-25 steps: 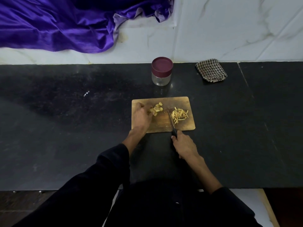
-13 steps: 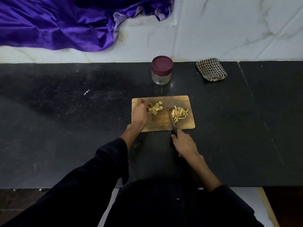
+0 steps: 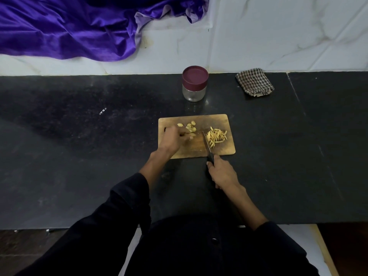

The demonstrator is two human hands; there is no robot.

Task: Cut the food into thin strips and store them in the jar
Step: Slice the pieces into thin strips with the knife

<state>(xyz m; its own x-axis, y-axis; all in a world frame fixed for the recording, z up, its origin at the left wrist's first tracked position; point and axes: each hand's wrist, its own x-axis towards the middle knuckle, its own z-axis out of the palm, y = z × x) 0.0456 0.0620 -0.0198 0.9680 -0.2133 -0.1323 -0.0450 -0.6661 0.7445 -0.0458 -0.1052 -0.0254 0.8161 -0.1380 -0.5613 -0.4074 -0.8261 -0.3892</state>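
While right hand grips knife, left hand pinches slice.

The left hand now sits lower on the board, its blurred fingers pulling one slice toward the knife. The other slices lie uncovered above it.

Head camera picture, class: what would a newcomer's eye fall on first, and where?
The wooden cutting board mid-counter, with pale strips piled on its right and uncut slices on its left. The right hand holds a knife beside the strips. Purple satin cloth hangs upper left.
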